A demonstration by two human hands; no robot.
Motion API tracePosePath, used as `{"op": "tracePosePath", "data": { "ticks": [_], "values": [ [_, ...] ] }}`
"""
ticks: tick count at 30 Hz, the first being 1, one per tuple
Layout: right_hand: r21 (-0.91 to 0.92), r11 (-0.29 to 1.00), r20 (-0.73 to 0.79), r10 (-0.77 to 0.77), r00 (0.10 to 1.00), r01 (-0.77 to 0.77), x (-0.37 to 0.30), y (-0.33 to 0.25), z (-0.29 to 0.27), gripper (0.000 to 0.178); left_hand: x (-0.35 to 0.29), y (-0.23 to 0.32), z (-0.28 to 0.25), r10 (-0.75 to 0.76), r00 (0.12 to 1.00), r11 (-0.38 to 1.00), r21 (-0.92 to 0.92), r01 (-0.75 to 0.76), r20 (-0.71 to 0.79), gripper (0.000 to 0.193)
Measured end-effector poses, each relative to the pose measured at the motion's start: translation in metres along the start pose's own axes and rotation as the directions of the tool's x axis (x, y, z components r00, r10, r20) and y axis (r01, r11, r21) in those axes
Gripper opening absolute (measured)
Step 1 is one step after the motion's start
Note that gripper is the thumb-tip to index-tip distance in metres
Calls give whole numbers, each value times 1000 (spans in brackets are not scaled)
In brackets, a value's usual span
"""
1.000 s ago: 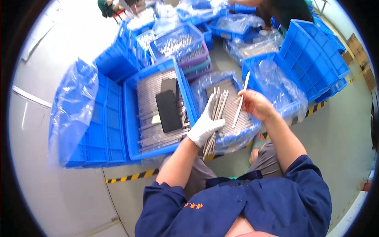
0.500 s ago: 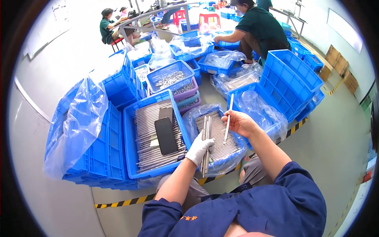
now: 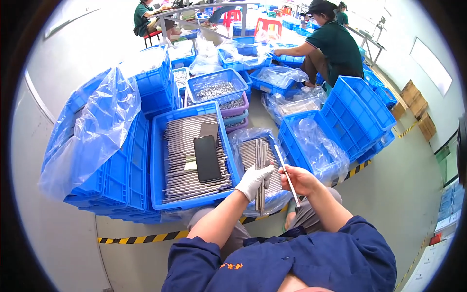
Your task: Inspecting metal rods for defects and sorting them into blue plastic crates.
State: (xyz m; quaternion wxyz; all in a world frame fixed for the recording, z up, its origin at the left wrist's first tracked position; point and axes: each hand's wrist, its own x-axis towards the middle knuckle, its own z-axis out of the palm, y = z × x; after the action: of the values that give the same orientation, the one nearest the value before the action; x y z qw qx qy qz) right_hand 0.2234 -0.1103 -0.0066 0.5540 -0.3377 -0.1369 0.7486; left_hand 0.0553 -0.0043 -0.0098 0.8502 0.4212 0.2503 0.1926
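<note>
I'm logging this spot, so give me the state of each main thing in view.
Left hand: gloved, closed around the rod bundle.
Right hand: bare, gripping a single rod.
Large crate: open, holding rods.
Black phone: lying on those rods, screen dark.
Plastic-lined crate: open, holding rods.
Mesh basket: open, holding small metal parts.
Plastic sheet: draped over the crate stack.

Pale wall (image 3: 433,104), right, bears white rectangular panel (image 3: 430,65); grey floor (image 3: 379,204), black-and-yellow tape (image 3: 146,239), near; red stools (image 3: 268,27), far; bright light (image 3: 112,36), far left.

From the head, a single wide fisheye view looks down and forward, near above both hands (image 3: 255,182) (image 3: 300,181)
</note>
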Motion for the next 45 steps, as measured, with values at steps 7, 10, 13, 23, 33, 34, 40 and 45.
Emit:
{"op": "tracePosePath", "data": {
  "ticks": [7, 10, 13, 23, 33, 34, 40, 45],
  "values": [
    [6, 988, 146, 151, 978, -153, -2, 16, 7, 26, 2, -5, 0, -73, 992, 995, -66, 80, 104, 25],
    [37, 988, 167, 140, 976, -148, -8, 23, 11, 25, 2, -5, -1, -67, 990, 993, -90, 78, 122, 21],
    [23, 987, 9, 158, 987, -158, -17, 40, 16, 24, 0, -2, -1, -91, 993, 996, -10, 92, 68, 16],
    [36, 901, 74, 428, 901, -431, -51, 95, 3, 14, 9, 17, -24, -41, 988, 920, -380, 97, 151, 13],
    [274, 949, -217, 219, 951, -156, -16, 93, -17, 8, 2, 22, -12, 57, 993, 786, -618, 19, 102, 12],
    [298, 945, -234, 212, 949, -137, -11, 93, -16, 9, -1, 24, -10, 40, 997, 793, -609, 12, 72, 12],
    [439, 895, -168, 173, 970, -84, 17, 84, 3, 44, -7, 28, 1, 191, 981, 836, -516, -186, -45, 13],
    [554, 832, -159, 151, 976, -38, 35, 81, 28, 51, -22, 26, 10, 328, 943, 914, -232, -333, -60, 16]
  ]
}}
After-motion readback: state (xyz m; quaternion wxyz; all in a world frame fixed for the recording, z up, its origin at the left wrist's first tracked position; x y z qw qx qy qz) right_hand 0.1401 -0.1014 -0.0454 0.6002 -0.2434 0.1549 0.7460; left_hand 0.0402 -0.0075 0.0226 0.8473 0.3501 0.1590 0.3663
